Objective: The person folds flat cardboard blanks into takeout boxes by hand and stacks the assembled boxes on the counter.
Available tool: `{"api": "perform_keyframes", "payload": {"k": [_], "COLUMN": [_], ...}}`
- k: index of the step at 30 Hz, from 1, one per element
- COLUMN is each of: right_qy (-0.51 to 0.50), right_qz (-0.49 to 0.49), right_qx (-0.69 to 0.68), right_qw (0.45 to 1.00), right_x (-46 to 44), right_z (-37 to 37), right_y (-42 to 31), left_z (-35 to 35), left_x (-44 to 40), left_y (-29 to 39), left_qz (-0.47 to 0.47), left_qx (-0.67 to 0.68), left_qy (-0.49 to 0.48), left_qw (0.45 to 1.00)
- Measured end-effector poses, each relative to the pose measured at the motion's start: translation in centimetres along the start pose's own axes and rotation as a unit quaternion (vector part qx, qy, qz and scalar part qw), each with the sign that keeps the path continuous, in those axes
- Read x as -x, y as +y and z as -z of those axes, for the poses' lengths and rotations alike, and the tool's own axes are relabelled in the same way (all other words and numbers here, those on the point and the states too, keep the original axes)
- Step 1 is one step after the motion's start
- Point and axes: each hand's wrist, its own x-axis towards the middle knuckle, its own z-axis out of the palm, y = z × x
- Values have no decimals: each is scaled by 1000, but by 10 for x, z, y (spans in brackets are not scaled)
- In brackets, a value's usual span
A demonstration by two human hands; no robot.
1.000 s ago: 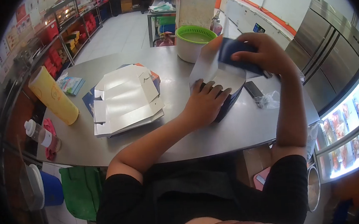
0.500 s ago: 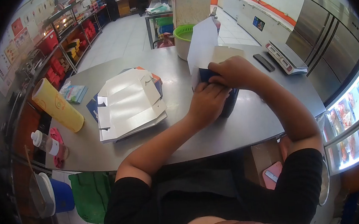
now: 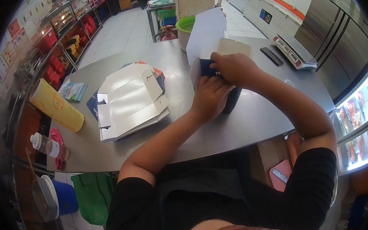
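Both hands are on a partly folded cardboard box (image 3: pixel 207 32), dark blue outside and white inside, at the middle right of the steel table. Its large white panel stands up at the far side. My left hand (image 3: pixel 210 96) is closed against the near blue side, its fingers bent over the edge. Just beyond it, my right hand (image 3: pixel 235 69) pinches a blue flap at the top. The fingertips of both hands are close together, and they hide much of the box. Left of them lies a stack of flat unfolded boxes (image 3: pixel 133 99), white side up.
A yellow roll (image 3: pixel 58 105), a bottle (image 3: pixel 48 146), a pink cloth (image 3: pixel 58 138) and a blue packet (image 3: pixel 75 91) are along the left. On the right lie a black phone (image 3: pixel 272 56) and a weighing scale (image 3: pixel 295 52). A green basket (image 3: pixel 184 25) stands behind the box.
The view has tilted slightly, so the table sits a little higher. Both hands stay on the box, with the right fingers shifted slightly along the blue flap.
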Motion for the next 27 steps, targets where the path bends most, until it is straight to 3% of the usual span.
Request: {"api": "perform_keyframes", "payload": {"k": [7, 16, 19, 22, 25, 27], "right_qy": [-76, 0, -48, 18, 22, -15], "right_qz": [13, 53, 39, 148, 135, 39], "right_qx": [-119, -14, 32, 83, 43, 3], "right_qw": [990, 998, 998, 985, 990, 999], "right_x": [13, 16, 18, 15, 16, 13], "right_z": [14, -2, 11, 8, 3, 2], "right_y": [14, 16, 9, 20, 20, 10], "left_z": [13, 10, 13, 14, 14, 14], "left_x": [-4, -4, -6, -8, -9, -9], "left_y": [5, -4, -7, -11, -16, -13], "left_qz": [49, 35, 36, 26, 2, 5], "left_qx": [-57, -31, -27, -32, -24, -11], "left_qy": [-41, -43, -61, -70, -53, -37], "left_qw": [996, 998, 997, 997, 998, 999]}}
